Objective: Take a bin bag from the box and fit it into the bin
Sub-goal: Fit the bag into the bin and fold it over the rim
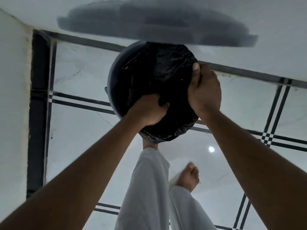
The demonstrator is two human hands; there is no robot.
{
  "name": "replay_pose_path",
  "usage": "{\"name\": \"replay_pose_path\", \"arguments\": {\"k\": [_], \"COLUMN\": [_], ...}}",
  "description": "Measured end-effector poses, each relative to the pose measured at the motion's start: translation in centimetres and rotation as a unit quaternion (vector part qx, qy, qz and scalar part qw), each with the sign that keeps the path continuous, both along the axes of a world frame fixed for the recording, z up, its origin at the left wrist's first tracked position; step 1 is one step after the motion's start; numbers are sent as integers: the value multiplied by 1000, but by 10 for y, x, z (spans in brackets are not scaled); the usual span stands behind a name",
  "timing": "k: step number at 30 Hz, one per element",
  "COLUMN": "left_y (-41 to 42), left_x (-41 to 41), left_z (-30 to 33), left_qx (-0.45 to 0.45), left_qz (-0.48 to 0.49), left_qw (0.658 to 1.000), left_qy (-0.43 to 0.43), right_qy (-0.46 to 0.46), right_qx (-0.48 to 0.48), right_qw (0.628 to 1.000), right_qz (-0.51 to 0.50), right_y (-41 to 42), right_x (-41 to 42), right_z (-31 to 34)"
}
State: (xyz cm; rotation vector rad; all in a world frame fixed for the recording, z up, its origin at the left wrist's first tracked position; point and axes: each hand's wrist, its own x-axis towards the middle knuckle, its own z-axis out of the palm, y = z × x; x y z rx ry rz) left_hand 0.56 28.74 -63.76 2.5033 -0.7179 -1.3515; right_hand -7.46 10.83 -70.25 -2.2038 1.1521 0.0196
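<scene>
The left hand (150, 110) is curled tight on the black bin bag (157, 77) at the near side of the bin's mouth, fingers bunching the plastic. The right hand (205, 90) grips the bag's edge at the right rim, thumb pressed over the fold. The bag lies draped across the round dark bin (114, 75) — its left rim bare, the right and near rim covered. The bin stands on the white tiled floor (79, 130), close against the wall (249, 19) behind it. White trouser legs (149, 188) and a bare foot (189, 178) stand just in front.
</scene>
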Motion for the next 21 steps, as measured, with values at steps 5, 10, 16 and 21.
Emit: {"name": "replay_pose_path", "arguments": {"k": [5,10,16,21], "left_y": [41,75,50,59], "left_x": [-11,-10,1,5], "left_z": [16,22,2,33], "left_qx": [-49,-44,50,-113], "left_qz": [64,240,214,628], "left_qw": [957,946,963,763], "left_qy": [-280,-214,-154,105], "right_qy": [11,-31,0,57], "right_qx": [135,143,232,293], "right_qw": [990,977,942,908], "right_qz": [-41,-154,-244,-294], "right_y": [-18,-22,-4,22], "right_x": [5,-10,-39,-63], "right_z": [26,46,54,56]}}
